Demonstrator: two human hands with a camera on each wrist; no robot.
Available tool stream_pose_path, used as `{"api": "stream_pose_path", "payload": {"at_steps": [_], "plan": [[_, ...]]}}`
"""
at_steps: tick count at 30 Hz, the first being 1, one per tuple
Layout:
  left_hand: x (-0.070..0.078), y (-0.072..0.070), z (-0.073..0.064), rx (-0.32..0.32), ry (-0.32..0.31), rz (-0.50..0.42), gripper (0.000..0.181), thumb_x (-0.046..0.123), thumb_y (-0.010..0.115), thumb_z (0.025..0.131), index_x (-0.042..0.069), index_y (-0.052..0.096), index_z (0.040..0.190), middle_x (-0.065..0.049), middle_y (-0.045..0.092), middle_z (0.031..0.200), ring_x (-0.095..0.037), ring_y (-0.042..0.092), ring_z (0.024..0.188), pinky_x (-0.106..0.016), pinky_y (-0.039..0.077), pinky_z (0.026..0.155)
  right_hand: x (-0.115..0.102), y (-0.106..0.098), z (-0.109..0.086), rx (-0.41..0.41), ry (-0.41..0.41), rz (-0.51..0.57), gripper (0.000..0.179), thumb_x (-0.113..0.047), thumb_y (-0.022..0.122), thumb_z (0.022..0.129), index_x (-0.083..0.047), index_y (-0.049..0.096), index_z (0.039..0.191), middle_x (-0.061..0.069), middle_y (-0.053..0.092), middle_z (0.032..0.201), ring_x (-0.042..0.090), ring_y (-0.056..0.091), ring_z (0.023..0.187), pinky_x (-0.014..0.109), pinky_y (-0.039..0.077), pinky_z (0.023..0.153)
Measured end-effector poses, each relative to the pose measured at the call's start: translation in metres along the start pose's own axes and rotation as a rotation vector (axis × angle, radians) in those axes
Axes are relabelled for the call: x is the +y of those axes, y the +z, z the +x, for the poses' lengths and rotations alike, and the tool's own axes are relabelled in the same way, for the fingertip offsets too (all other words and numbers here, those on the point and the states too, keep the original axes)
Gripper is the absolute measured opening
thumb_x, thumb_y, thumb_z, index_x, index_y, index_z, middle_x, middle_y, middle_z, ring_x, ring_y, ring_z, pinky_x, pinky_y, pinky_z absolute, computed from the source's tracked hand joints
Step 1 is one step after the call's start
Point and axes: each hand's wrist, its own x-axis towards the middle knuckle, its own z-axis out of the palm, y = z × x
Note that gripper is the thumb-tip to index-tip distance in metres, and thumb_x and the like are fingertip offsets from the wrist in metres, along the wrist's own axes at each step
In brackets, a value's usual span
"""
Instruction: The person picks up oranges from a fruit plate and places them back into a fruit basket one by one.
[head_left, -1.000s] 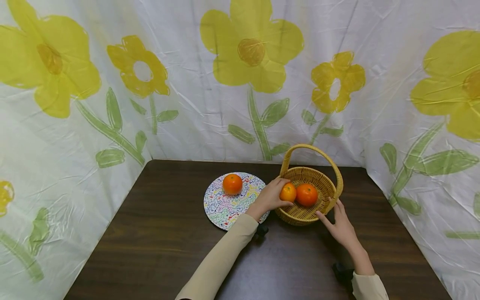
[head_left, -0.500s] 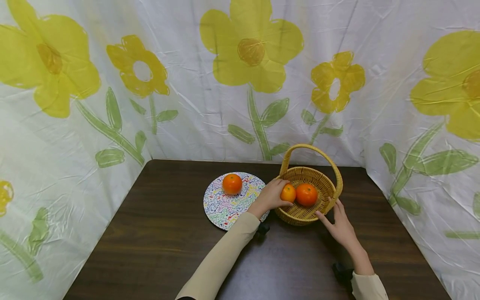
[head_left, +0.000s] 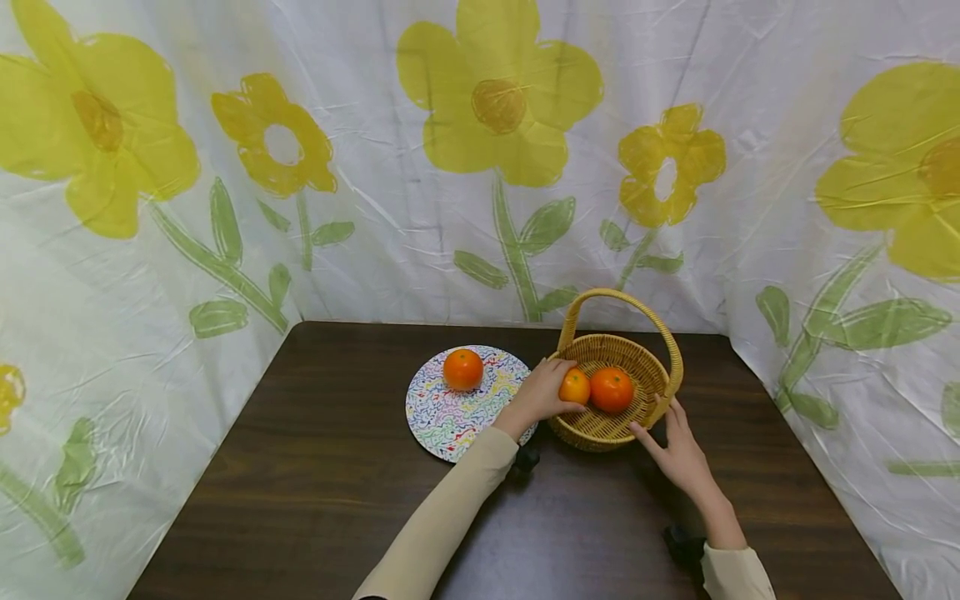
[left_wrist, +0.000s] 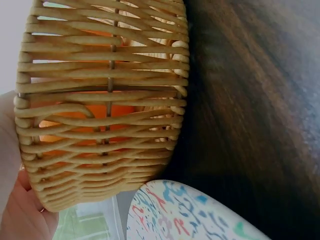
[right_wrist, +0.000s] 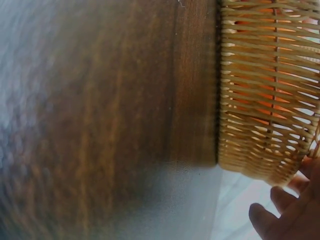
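Note:
A wicker basket (head_left: pixel 600 437) with an arched handle stands on the table, seen in all three views. Inside it lie two oranges. My left hand (head_left: pixel 538 393) reaches over the basket's left rim, and its thumb and fingers hold the left orange (head_left: pixel 576 387). Right beside that one sits the other orange (head_left: pixel 612 389). At the right rim, near the handle's foot, my right hand (head_left: pixel 686 457) grips the basket with thumb and fingertips; some of its fingers (right_wrist: pixel 280 200) stay off the weave in the right wrist view. A third orange (head_left: pixel 462 369) rests on a round patterned plate (head_left: pixel 442 425).
The dark wooden table (head_left: pixel 315 467) extends left and in front of the plate and basket. Behind it hangs a white curtain (head_left: pixel 375 250) with yellow flowers. My left forearm crosses the plate's near right edge.
Both hands, the oranges and the basket stay in place. Only a slight shift of the head view shows.

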Motion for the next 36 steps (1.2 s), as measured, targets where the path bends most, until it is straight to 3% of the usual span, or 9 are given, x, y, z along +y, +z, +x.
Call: {"api": "stream_pose_path", "payload": {"at_steps": [5,14,27,36], "plan": [[-0.002,0.002,-0.003,0.017,-0.026,-0.037,0.076,0.048,0.071,0.077,0.015,0.042,0.139,-0.004,0.046,0.138,-0.026,0.038,0.131,-0.038,0.022,0.113,-0.001,0.0,0.0,0.0,0.002,0.0,0.077,-0.044,0.052,0.092,-0.007,0.014,0.148,0.019,0.009,0.152,0.05,0.029,0.128,0.069,0.033,0.087],[-0.001,-0.004,-0.015,0.066,-0.039,-0.116,0.071,0.047,0.069,0.079,0.017,0.043,0.138,-0.002,0.044,0.139,-0.023,0.043,0.126,-0.038,0.045,0.095,-0.002,-0.001,0.0,-0.004,0.0,0.007,0.077,-0.044,0.052,0.092,-0.005,0.014,0.148,0.02,0.008,0.152,0.05,0.028,0.128,0.069,0.033,0.087],[-0.007,-0.007,-0.032,0.164,0.004,-0.177,0.059,0.042,0.066,0.084,0.017,0.048,0.134,-0.003,0.047,0.135,-0.019,0.049,0.12,-0.034,0.045,0.096,-0.002,-0.001,-0.001,-0.003,0.011,0.017,0.078,-0.044,0.052,0.092,-0.003,0.015,0.148,0.02,0.007,0.152,0.049,0.025,0.13,0.069,0.03,0.09],[-0.009,-0.01,-0.043,0.192,-0.018,-0.198,0.059,0.043,0.063,0.085,0.014,0.048,0.134,-0.003,0.048,0.134,-0.019,0.049,0.121,-0.035,0.045,0.096,-0.002,-0.001,0.0,0.001,0.007,0.02,0.077,-0.044,0.052,0.092,-0.003,0.016,0.147,0.02,0.008,0.152,0.049,0.026,0.13,0.069,0.031,0.09]]}}
